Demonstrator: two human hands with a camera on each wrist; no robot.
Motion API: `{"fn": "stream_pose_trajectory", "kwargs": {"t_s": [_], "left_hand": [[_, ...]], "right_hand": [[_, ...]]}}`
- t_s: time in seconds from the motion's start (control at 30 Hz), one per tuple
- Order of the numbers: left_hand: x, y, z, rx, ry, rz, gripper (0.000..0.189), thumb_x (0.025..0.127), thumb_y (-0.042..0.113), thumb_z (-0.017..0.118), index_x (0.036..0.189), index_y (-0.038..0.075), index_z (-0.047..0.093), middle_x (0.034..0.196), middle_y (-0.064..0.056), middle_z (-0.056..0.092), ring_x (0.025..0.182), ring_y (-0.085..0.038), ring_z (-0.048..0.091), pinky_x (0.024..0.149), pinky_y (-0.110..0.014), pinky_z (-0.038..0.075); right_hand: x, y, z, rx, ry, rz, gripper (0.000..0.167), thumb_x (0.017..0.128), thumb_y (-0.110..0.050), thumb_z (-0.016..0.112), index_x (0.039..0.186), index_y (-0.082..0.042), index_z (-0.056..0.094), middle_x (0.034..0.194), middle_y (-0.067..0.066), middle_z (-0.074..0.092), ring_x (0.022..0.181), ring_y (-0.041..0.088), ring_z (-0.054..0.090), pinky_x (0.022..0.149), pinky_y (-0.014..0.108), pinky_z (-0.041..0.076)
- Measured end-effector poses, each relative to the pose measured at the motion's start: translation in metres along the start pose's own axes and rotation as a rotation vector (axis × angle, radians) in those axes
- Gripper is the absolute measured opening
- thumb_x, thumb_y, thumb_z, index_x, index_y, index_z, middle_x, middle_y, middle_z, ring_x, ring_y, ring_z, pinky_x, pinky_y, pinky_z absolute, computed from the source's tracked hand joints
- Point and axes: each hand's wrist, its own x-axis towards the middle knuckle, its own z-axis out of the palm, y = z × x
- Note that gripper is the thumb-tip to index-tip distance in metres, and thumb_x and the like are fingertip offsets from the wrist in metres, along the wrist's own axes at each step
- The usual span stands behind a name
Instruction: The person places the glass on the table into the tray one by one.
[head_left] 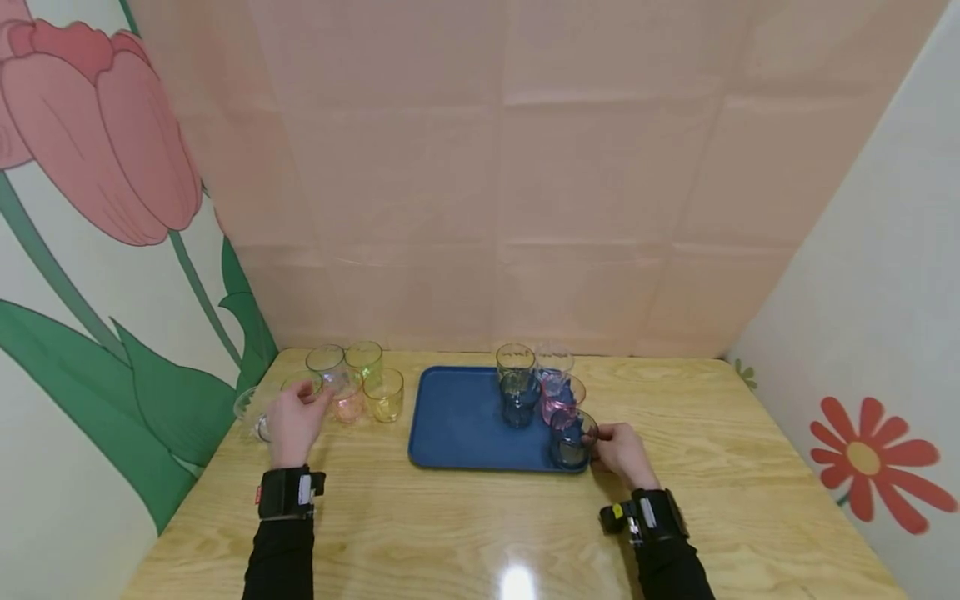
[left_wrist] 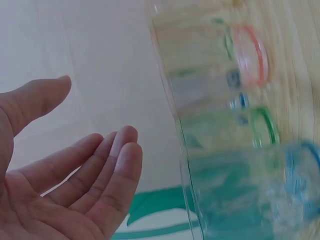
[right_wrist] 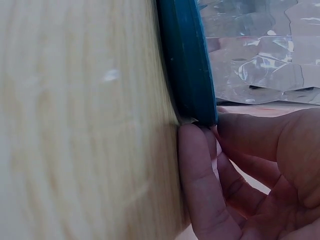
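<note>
While the right hand (head_left: 622, 454) grips a tray (head_left: 457, 417) (blue), glasses (head_left: 347, 407) flank the left (head_left: 294, 417).

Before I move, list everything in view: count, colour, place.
Table: one, pale wood, foreground.
Tray: one, blue, on the table.
Tray glasses: at least four, dark, pink and clear, tray's right half.
Loose glasses: about six, yellow, green, pink and bluish, left of the tray.
Backdrop: one, beige-pink, behind the table.
Painted tulip: one in full, pink, left wall.
Painted flower: one, red with yellow centre, right wall.
Wrist devices: two, black, one per wrist.
Sleeves: two, black, on forearms.
Left hand: one, bare, beside the loose glasses.
Right hand: one, bare, pinching the tray's near right corner.
</note>
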Motion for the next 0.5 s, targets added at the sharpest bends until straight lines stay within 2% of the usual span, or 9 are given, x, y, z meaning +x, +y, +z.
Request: {"fn": "stream_pose_trajectory", "kwargs": {"t_s": [0.13,0.33,0.5], "left_hand": [[0.001,-0.006,-0.008,0.043,0.024,-0.022,0.057,0.101,0.031,0.072,0.134,-0.015,0.062,0.132,-0.039,0.065,0.122,-0.053,0.064,0.102,-0.064,0.052],[0.003,-0.014,-0.021,0.066,0.028,-0.055,0.059,0.101,0.024,0.071,0.138,-0.019,0.057,0.134,-0.042,0.061,0.126,-0.056,0.059,0.105,-0.066,0.049],[0.003,-0.022,-0.031,0.084,0.058,-0.106,0.063,0.097,0.025,0.074,0.141,-0.016,0.056,0.138,-0.042,0.058,0.129,-0.060,0.055,0.106,-0.069,0.048]], "right_hand": [[0.000,0.000,0.000,0.004,-0.006,0.010,0.025,0.097,0.007,0.053,0.111,0.008,0.074,0.102,0.016,0.072,0.087,0.021,0.065,0.063,0.030,0.059],[-0.001,-0.001,-0.001,-0.009,-0.003,0.026,0.025,0.098,0.006,0.053,0.112,0.007,0.074,0.103,0.017,0.072,0.088,0.022,0.065,0.064,0.030,0.059],[-0.001,-0.001,-0.001,-0.008,-0.005,0.018,0.024,0.098,0.006,0.053,0.111,0.007,0.073,0.101,0.016,0.072,0.086,0.021,0.065,0.063,0.030,0.059]]}}
